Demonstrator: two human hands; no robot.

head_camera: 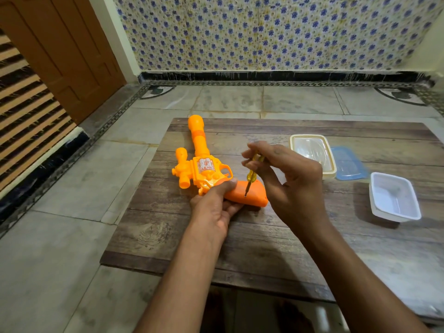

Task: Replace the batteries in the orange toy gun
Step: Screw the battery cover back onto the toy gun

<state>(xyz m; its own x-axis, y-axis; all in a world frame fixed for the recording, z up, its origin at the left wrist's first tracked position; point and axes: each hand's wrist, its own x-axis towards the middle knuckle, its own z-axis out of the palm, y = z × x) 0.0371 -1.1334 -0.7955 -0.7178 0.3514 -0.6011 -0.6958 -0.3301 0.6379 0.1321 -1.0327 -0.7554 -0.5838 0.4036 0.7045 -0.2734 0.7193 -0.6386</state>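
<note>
The orange toy gun (200,162) lies flat on the wooden board (240,236), barrel pointing away from me, grip toward the right. My left hand (213,207) grips the gun where the body meets the grip and holds it down. My right hand (283,179) pinches a small yellow-handled screwdriver (252,174) between thumb and fingers. The screwdriver stands nearly upright, its tip set on the side of the orange grip (254,197). No batteries are visible.
A cream container with a clear lid (312,153) sits at the board's right, a blue lid (349,164) beside it. A white rectangular tub (394,197) stands further right. Tiled floor surrounds the board; a brown door is at the far left.
</note>
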